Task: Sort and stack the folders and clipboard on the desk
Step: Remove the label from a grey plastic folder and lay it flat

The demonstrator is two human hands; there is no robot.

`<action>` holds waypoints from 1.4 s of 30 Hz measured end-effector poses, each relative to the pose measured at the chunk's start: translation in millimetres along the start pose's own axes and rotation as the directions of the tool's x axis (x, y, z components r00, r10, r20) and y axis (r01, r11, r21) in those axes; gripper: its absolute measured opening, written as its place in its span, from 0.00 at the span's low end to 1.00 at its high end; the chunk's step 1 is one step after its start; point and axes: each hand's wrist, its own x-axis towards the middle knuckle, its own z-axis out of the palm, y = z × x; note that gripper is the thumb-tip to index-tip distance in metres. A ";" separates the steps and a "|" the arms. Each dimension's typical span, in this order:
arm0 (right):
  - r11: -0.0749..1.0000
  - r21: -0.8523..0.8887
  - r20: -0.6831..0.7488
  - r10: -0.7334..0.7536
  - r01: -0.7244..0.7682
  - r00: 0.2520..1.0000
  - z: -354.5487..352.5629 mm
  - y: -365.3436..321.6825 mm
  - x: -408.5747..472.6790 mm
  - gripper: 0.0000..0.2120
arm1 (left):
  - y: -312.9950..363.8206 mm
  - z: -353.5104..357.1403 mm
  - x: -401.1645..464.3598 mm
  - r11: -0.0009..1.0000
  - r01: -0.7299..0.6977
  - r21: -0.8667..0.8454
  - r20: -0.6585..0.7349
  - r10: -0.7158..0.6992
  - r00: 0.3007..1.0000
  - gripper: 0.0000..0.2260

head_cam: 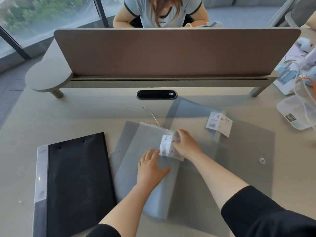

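Observation:
A black folder with a clear spine (75, 182) lies flat at the left of the desk. In the middle lies a grey translucent folder (136, 139) with an A4 label. My left hand (150, 166) rests flat on it, fingers spread. At the label's right edge my right hand (186, 144) grips this folder. A second translucent folder (239, 147) with its own A4 label (218, 123) and a snap button lies spread to the right, partly under my right arm. Motion blur softens the middle folder's edges.
A brown divider screen (171, 52) on a raised shelf closes the back of the desk, with a person seated behind it. A black cable port (156, 94) sits below it. A thin white cord (152, 115) lies behind the folders. Plastic packs and cables (301, 106) crowd the right edge.

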 end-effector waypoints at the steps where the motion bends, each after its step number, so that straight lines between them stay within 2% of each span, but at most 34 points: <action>1: 1.000 0.003 0.001 0.006 -0.006 1.000 0.5 0.0 0.6 0.30 | -0.4 0.8 0.1 1.000 0.002 0.007 0.004 -0.002 1.000 0.36; 6: 1.000 -0.013 -0.034 0.010 -0.011 0.999 1.7 -1.8 1.3 0.27 | -1.2 1.6 -0.5 1.000 0.007 0.009 0.019 -0.007 1.000 0.36; 10: 1.000 0.000 -0.130 -0.005 0.005 0.991 -0.1 -6.7 0.7 0.24 | 0.8 -2.1 -3.3 0.999 0.015 -0.038 0.024 -0.014 1.000 0.36; 15: 0.991 0.116 -0.244 -0.038 0.068 0.969 -7.2 -17.9 -7.2 0.18 | 7.2 -11.7 -12.0 0.993 0.002 -0.120 0.000 -0.002 1.000 0.34; 21: 0.954 0.235 -0.362 -0.093 0.188 0.927 -18.3 -40.0 -26.5 0.10 | 20.0 -32.3 -24.9 0.972 -0.066 -0.227 -0.071 0.051 0.996 0.26; 30: 0.868 0.346 -0.503 -0.150 0.357 0.851 -41.0 -80.3 -73.3 0.06 | 37.2 -61.1 -48.1 0.929 -0.149 -0.338 -0.173 0.095 0.980 0.38; 34: 0.823 0.363 -0.555 -0.187 0.438 0.811 -54.1 -102.2 -95.9 0.07 | 46.6 -75.2 -60.2 0.879 -0.219 -0.424 -0.236 0.127 0.963 0.39; 39: 0.767 0.370 -0.579 -0.251 0.524 0.776 -70.2 -132.1 -119.1 0.07 | 60.5 -98.1 -73.9 0.815 -0.305 -0.493 -0.342 0.141 0.929 0.33; 42: 0.690 0.392 -0.618 -0.292 0.608 0.730 -78.1 -153.6 -133.1 0.08 | 66.4 -115.2 -80.5 0.756 -0.394 -0.523 -0.438 0.158 0.885 0.21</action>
